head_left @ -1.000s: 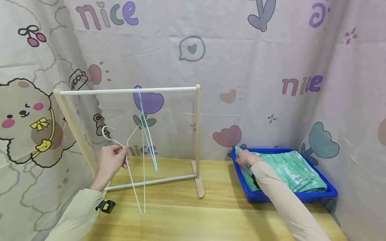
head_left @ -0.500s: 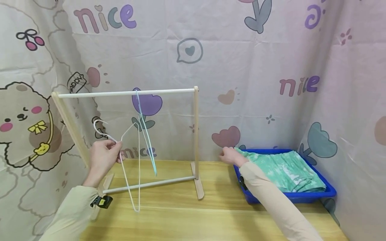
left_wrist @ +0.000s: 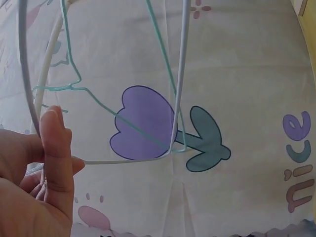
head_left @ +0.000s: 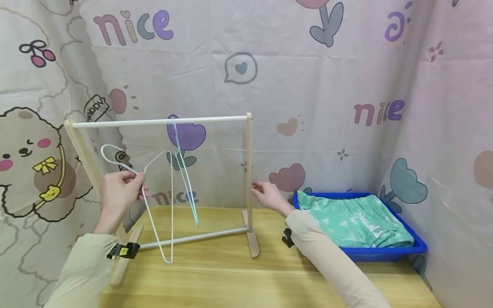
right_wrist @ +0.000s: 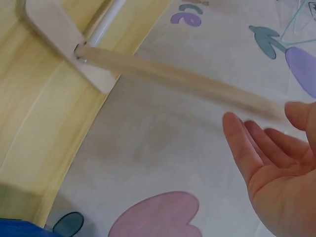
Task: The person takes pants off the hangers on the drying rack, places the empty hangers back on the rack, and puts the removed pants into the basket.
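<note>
My left hand (head_left: 122, 190) pinches a white clothes hanger (head_left: 171, 205) just below its hook, and the hanger is held up in front of the rack. In the left wrist view the thumb and fingers close around the white wire (left_wrist: 28, 98). Beside the right post (head_left: 249, 179) of the wooden clothes rack, my right hand (head_left: 269, 196) holds nothing, fingers loosely extended. The right wrist view has the thumb and fingers (right_wrist: 237, 143) apart, near that post. A light blue hanger (head_left: 188, 179) hangs from the rack's white top bar (head_left: 146, 122).
A blue tray (head_left: 362, 256) at the right holds a folded green and white patterned cloth (head_left: 354, 220). The rack's lower bar (head_left: 200, 236) runs close over the wooden table (head_left: 231, 282). A printed curtain (head_left: 331, 94) encloses the back and sides.
My right hand has let go of the green cloth's corner and moved left from the tray to the rack's right post. The left hand has shifted left with the white hanger.
</note>
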The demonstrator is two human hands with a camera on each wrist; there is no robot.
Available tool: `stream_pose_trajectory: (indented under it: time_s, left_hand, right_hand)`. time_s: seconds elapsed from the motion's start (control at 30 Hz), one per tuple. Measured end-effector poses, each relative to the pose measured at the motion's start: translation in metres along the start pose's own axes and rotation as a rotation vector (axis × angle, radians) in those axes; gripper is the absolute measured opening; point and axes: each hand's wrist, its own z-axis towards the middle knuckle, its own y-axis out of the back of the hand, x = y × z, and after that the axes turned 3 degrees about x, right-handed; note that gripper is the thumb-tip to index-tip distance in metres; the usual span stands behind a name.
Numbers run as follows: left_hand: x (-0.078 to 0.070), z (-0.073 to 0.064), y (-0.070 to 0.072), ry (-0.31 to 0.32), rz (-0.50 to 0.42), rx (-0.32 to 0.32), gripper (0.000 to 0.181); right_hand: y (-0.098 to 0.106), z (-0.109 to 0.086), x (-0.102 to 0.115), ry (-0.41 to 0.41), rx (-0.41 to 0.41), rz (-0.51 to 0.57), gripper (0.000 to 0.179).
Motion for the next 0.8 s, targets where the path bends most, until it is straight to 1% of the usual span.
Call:
stream_pose_trajectory:
  time_s: [0.27,0.47,0.5,0.6,0.73,0.8]
  left_hand:
    - [-0.008,0.005,0.005,-0.035,0.055,0.022,0.029]
    - [-0.017,0.016,0.011,-0.053,0.072,0.024,0.029]
    - [-0.019,0.019,0.013,-0.051,0.073,0.024,0.029]
    - [-0.024,0.025,0.018,-0.051,0.088,0.031,0.029]
    - [-0.029,0.035,0.028,-0.037,0.127,0.049,0.034]
    - [-0.031,0.038,0.033,-0.028,0.148,0.052,0.036]
  right_hand:
    - [-0.007,0.009,0.012,-0.012,-0.094,0.032,0.032]
    - [-0.012,0.01,0.015,0.008,-0.166,0.113,0.037]
    - [-0.013,0.01,0.016,0.023,-0.181,0.1,0.036]
    - [-0.016,0.01,0.017,0.034,-0.202,0.077,0.031]
    - [-0.019,0.014,0.018,0.023,-0.195,0.058,0.026]
    - [-0.02,0.014,0.017,0.037,-0.195,0.045,0.024]
